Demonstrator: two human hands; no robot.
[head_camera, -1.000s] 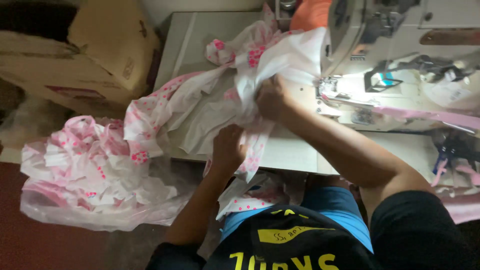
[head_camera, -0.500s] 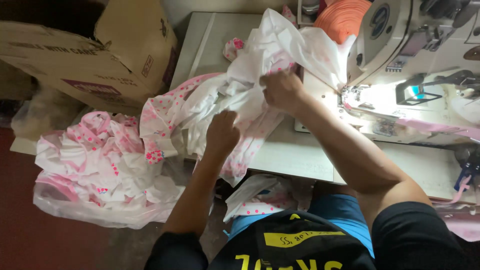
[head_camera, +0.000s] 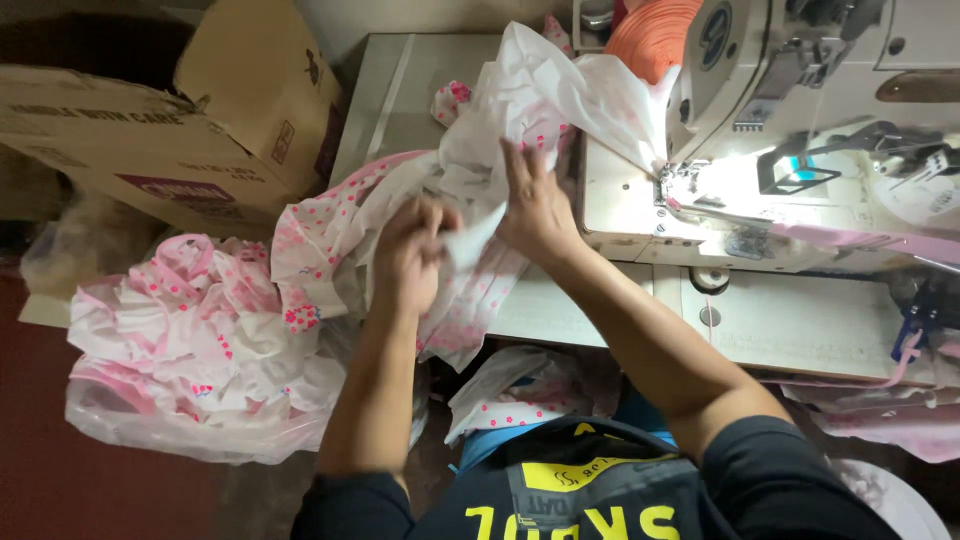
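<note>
White-pink fabric (head_camera: 520, 120), far edge hidden behind sewing machine (head_camera: 800, 130).

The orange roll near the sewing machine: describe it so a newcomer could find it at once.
Start at the white sewing machine on the table, lit at its needle. Just left of the machine's head, at the top edge of the view, sits the orange roll, partly behind the raised white cloth. It is the only solid orange, ribbed thing there; the fabrics around it are white with pink dots.
</note>
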